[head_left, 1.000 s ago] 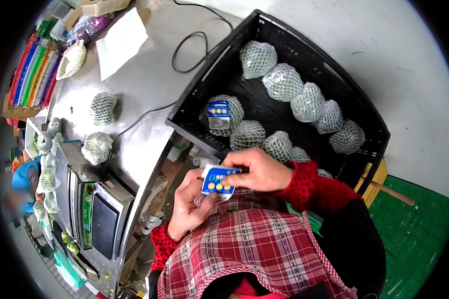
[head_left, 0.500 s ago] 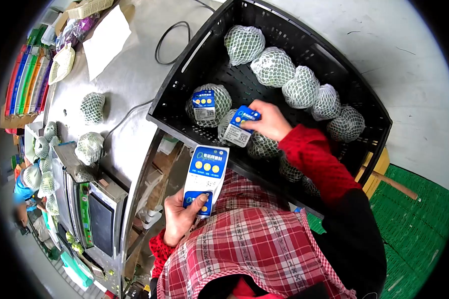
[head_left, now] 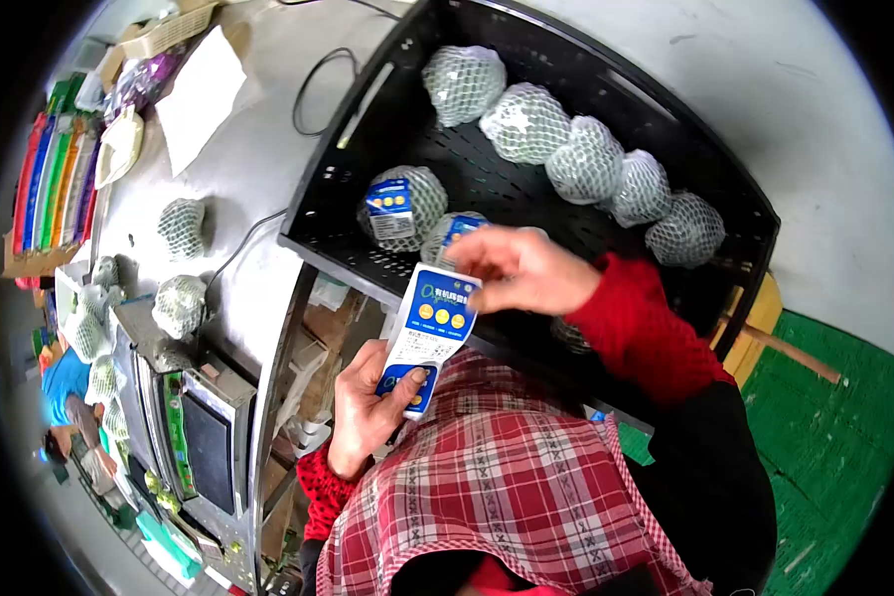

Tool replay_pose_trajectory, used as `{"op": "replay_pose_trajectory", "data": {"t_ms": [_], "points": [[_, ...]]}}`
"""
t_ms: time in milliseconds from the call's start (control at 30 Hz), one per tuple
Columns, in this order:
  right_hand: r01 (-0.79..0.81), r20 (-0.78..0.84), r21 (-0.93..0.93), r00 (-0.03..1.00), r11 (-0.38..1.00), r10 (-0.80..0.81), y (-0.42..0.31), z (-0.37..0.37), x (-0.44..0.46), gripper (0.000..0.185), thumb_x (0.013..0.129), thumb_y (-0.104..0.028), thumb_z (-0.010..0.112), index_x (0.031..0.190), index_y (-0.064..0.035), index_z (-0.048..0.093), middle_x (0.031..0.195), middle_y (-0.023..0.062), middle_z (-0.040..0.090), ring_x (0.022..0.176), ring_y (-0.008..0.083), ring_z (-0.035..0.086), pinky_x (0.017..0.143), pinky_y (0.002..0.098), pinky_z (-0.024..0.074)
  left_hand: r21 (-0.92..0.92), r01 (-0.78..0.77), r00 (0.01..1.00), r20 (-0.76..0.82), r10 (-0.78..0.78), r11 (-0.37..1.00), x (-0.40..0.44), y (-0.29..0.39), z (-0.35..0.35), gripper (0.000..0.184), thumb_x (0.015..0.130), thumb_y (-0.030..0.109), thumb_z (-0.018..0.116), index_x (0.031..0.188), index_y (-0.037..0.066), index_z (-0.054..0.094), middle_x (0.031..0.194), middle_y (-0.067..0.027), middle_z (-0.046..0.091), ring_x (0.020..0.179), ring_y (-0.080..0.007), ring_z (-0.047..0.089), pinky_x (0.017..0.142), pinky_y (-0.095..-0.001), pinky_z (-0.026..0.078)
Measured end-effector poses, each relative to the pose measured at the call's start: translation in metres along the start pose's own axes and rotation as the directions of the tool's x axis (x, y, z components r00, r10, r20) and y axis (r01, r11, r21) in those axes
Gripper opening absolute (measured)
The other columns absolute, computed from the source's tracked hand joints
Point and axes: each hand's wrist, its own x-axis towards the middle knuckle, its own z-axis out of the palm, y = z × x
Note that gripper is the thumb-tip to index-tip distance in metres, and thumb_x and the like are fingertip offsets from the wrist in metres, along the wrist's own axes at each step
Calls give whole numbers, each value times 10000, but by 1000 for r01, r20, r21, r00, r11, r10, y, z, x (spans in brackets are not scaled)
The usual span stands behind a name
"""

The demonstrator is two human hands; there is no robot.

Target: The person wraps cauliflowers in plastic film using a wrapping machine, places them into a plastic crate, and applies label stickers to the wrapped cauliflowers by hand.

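My left hand (head_left: 372, 405) grips a strip of blue-and-white printed labels (head_left: 427, 333) between thumb and fingers, the strip standing up toward the crate. At its upper right edge is my right hand (head_left: 526, 270), slightly blurred, fingers and thumb apart with nothing seen between them. Behind that hand, a net-wrapped round item (head_left: 435, 244) carries a blue label (head_left: 463, 226), partly covered by the fingers. To its left sits another net-wrapped round item (head_left: 429, 204) with a label (head_left: 391, 209) on it. Both lie in a black crate (head_left: 368, 273).
Several unlabelled net-wrapped items (head_left: 526, 124) line the crate's far side. Two more (head_left: 181, 228) rest on the metal table (head_left: 258, 179), near a black cable (head_left: 303, 99). A boxy machine with a dark panel (head_left: 209, 447) stands at left. Another person (head_left: 67, 387) is farther left.
My right hand has moved from the second wrapped item back to the label strip. The label it held is now on that item. My left hand has raised the strip slightly.
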Motion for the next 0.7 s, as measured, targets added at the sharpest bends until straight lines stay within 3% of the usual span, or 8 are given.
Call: {"op": "replay_pose_trajectory", "data": {"t_ms": [100, 200, 300, 367, 433, 600, 633, 700], "points": [[13, -30, -94, 999, 996, -16, -12, 32, -39, 269, 857, -131, 731, 1080, -14, 637, 912, 40, 679, 841, 95, 622, 769, 271, 509, 8, -191, 980, 62, 190, 982, 9, 5, 8, 323, 656, 42, 803, 963, 26, 705, 1296, -199, 526, 1167, -332, 530, 952, -419, 437], [199, -67, -266, 972, 943, -224, -9, 47, -61, 209, 836, -88, 709, 1011, -3, 633, 884, 92, 675, 760, 174, 654, 695, 298, 517, 34, -422, 900, 131, 415, 906, 22, 26, 20, 339, 630, 20, 795, 959, 27, 713, 1353, -186, 486, 1201, -335, 493, 984, -433, 408], [220, -86, -390, 958, 894, -273, -8, 41, -77, 181, 833, -76, 692, 999, -25, 643, 845, 115, 644, 674, 248, 637, 650, 322, 509, -160, 95, 955, 292, -44, 983, 13, 28, 30, 165, 777, 5, 760, 935, -6, 714, 944, -92, 698, 800, -114, 630, 701, -265, 497], [313, -119, -565, 885, 763, -451, -12, 20, -85, 169, 825, -49, 719, 978, -24, 655, 858, 69, 653, 686, 187, 643, 630, 290, 516, -158, 197, 944, 297, -144, 968, 3, 18, 37, 115, 797, 30, 758, 891, -18, 712, 842, -69, 699, 732, -75, 603, 636, -245, 478], [20, -483, -246, 864, 969, -141, -34, -32, -97, 159, 830, -42, 720, 954, -33, 620, 881, 44, 658, 718, 120, 627, 621, 267, 497, -140, 321, 927, 248, -281, 937, -6, 15, 40, 114, 825, 58, 750, 785, -33, 696, 670, -24, 669, 616, -33, 548, 558, -222, 446], [-100, -467, -121, 884, 988, 33, 73, -79, -85, 418, 706, -129, 850, 982, -13, 559, 902, 95, 665, 832, 150, 630, 761, 290, 502, -244, 164, 982, 137, -133, 956, -4, 14, 46, 141, 910, 108, 679, 880, -26, 650, 729, -27, 622, 665, -65, 529, 590, -243, 430], [-260, -519, -456, 855, 851, -17, 82, -73, -79, 490, 655, -219, 877, 979, -37, 557, 901, 136, 659, 835, 256, 653, 770, 339, 504, -185, 107, 977, 203, -68, 977, 3, 18, 41, 144, 941, 129, 642, 956, -14, 637, 821, -49, 620, 753, -88, 552, 639, -253, 439], [-350, -530, -696, 840, 627, -119, 75, -66, -75, 602, 601, -295, 880, 1031, -51, 537, 955, 160, 614, 890, 348, 628, 776, 409, 495, -142, 72, 980, 196, -44, 987, 6, 20, 39, 118, 934, 100, 637, 978, -9, 641, 860, -67, 615, 778, -129, 581, 682, -268, 460]]}}
